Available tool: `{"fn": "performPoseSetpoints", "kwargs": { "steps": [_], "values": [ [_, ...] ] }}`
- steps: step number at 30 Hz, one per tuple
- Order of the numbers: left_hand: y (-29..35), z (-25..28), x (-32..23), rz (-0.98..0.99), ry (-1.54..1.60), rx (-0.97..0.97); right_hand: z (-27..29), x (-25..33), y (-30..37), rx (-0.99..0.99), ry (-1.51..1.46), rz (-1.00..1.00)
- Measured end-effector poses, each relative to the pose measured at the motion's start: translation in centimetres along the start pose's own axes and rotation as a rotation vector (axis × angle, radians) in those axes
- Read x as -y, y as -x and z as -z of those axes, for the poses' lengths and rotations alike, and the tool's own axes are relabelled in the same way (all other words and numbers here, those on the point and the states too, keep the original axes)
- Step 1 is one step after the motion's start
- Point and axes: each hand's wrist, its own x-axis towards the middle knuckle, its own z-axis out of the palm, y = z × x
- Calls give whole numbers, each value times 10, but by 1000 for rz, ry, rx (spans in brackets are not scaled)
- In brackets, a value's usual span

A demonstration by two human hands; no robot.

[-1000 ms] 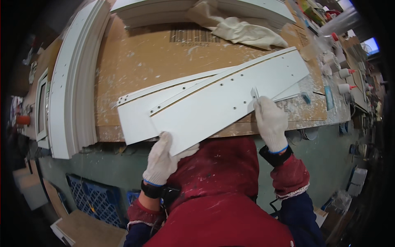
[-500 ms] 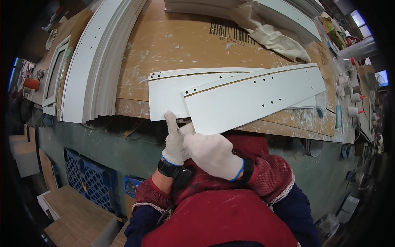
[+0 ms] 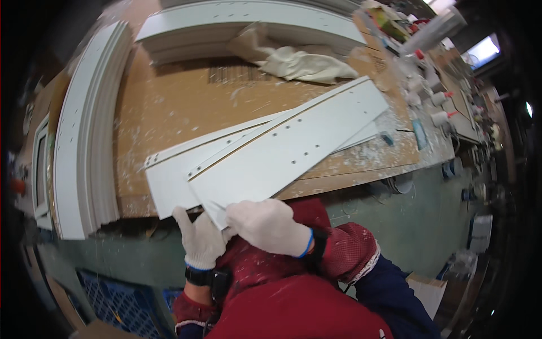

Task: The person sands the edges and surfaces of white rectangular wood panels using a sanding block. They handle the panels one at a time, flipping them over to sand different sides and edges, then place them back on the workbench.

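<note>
A long white panel point(image 3: 288, 138) with a groove and drilled holes lies slantwise over another white panel point(image 3: 169, 186). Its near left corner sticks out past the table edge. My left hand point(image 3: 201, 240), in a white knitted glove, is at that corner; one digit points up beside the lower panel and the others go partly under the upper one. Gloved the same way, my right hand point(image 3: 265, 227) is closed at the upper panel's near edge. A thin pale crease shows by its fingertips; what they pinch is hidden.
Stacked white panels stand on the left point(image 3: 84, 130) and at the back point(image 3: 248, 20) of the cardboard-covered table point(image 3: 152, 113). A crumpled cloth point(image 3: 305, 65) lies before the back stack. White bottles with red tips point(image 3: 440, 117) are at the right. A blue plastic pallet point(image 3: 118, 299) is below left.
The view has turned, so the table and panels appear tilted and shifted left. My hands have come apart slightly, and the upper panel's corner now shows between them.
</note>
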Motion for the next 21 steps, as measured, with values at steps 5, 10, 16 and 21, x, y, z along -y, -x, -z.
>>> {"fn": "performPoseSetpoints", "kwargs": {
  "steps": [5,10,16,21],
  "values": [
    [-6,13,14,-135,-710,-309,5,-17,9,164,186,-66],
    [0,-27,5,-31,-667,-317,68,-84,24,-37,402,-174],
    [52,1,-24,-159,-709,-439,136,-183,51,-171,374,-546],
    [93,21,-56,-158,-924,-448,190,-256,83,-251,612,-706]
  ]
}}
